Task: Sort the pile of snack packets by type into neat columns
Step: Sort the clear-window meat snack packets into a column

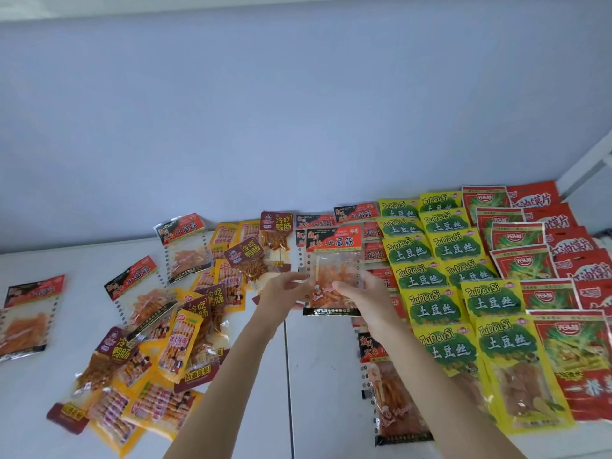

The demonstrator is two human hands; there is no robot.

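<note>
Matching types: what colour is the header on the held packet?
Red and black, on the packet both hands hold; head view.

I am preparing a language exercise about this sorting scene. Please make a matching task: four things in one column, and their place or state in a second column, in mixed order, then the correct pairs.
Things
1. red-and-black packet
2. yellow-and-green packets
3. unsorted pile
4. lone red-and-black packet

Places or states
A. jumbled, left of the arms
B. lying apart at the far left on the table
C. held between the left hand and the right hand
D. laid in overlapping columns on the right

Pairs: 1-C, 2-D, 3-A, 4-B
</note>
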